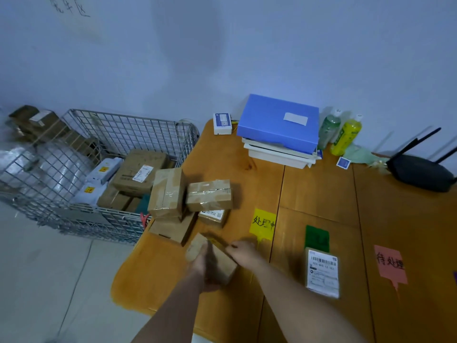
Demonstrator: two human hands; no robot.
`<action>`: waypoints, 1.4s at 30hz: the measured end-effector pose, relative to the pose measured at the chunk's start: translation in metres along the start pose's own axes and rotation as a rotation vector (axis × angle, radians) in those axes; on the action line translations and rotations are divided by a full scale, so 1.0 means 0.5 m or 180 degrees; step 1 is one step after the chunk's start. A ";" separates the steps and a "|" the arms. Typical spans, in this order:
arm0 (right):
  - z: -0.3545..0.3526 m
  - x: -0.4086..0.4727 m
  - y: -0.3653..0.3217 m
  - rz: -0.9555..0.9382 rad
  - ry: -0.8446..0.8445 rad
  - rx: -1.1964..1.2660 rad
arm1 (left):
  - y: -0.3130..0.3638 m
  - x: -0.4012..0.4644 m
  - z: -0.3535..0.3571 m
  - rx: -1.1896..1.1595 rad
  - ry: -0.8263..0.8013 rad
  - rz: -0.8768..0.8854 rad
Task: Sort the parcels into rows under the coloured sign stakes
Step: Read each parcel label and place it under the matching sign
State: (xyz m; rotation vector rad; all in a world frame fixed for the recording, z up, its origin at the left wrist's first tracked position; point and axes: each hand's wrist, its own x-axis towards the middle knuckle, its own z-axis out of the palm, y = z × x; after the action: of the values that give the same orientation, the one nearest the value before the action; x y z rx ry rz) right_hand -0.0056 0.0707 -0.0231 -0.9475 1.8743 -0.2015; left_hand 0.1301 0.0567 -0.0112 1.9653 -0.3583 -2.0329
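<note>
Both hands, left hand and right hand, clamp one small cardboard parcel at the counter front edge, just beside the yellow sign. Judged light, rigid; grip opposite side faces.

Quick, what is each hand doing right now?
Left hand: closed around the small brown box, holding it.
Right hand: gripping the same box at its far end.

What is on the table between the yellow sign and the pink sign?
In the head view, the green sign lies between the yellow sign and the pink sign, with a labelled parcel just below it on the table.
</note>
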 end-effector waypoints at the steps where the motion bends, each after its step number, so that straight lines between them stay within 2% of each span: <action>1: -0.004 -0.003 0.009 -0.0068 -0.0026 0.0252 | -0.004 0.002 -0.006 0.0126 -0.0039 -0.0013; 5: -0.063 -0.051 0.014 -0.0238 -0.0186 0.0875 | 0.000 -0.026 0.005 0.0806 -0.0255 0.0163; 8: -0.118 -0.079 0.022 -0.0221 -0.0191 0.1274 | 0.009 -0.058 0.031 0.1095 -0.0734 0.0205; 12: -0.199 -0.085 0.054 -0.0157 0.0002 0.2415 | 0.048 -0.092 0.081 0.1040 -0.1261 0.0685; 14: -0.244 -0.094 0.070 -0.0258 0.0087 0.2722 | 0.072 -0.110 0.119 0.0841 -0.1558 0.0874; 19: -0.321 -0.132 0.082 -0.0690 -0.0447 0.3103 | 0.104 -0.151 0.219 0.0451 -0.2054 0.0886; 25: -0.385 -0.151 0.107 -0.1095 0.0028 0.3496 | 0.118 -0.176 0.309 0.0803 -0.2155 0.1288; 33: -0.423 -0.166 0.124 -0.1104 0.0621 0.3605 | 0.125 -0.205 0.356 0.1593 -0.2362 0.1817; 39: -0.447 -0.192 0.078 -0.1328 0.0909 0.3350 | 0.134 -0.205 0.365 0.1196 -0.2261 0.2211; 42: -0.478 -0.227 0.035 -0.1648 0.1115 0.3396 | 0.169 -0.255 0.376 0.1075 -0.2303 0.2632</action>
State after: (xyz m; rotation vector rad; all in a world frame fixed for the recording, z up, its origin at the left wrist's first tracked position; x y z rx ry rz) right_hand -0.1886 0.0992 0.1664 -0.6070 1.4200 -1.5773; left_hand -0.0512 0.0221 0.1459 0.8340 -1.4556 -2.0436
